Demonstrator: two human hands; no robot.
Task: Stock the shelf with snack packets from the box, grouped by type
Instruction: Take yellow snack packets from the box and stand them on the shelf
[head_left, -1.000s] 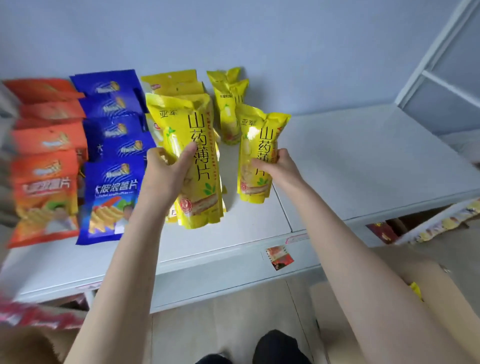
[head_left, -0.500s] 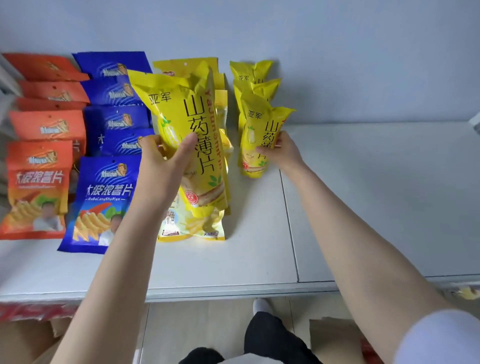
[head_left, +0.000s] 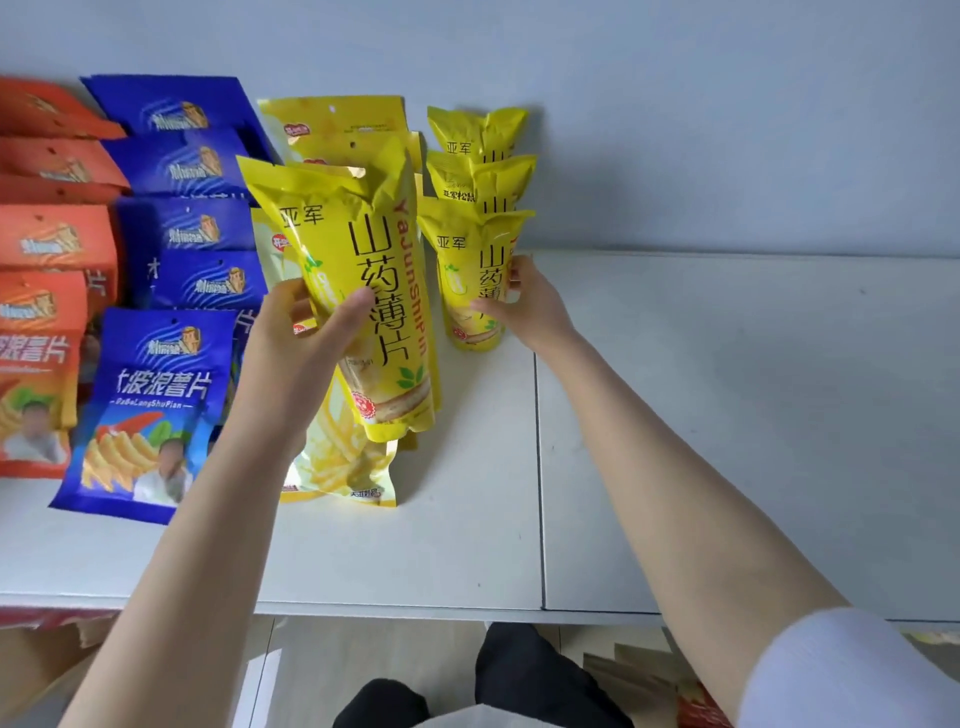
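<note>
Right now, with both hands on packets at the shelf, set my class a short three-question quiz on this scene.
1. True or false: the left hand holds a blue packet.
2. The right hand grips a packet that is: A orange, B blue, C yellow?
3. Fill in: the blue packets lie between the orange packets and the ____ ones.
Key: 1 false, it holds a large yellow packet; 2 C, a small yellow packet; 3 yellow.
</note>
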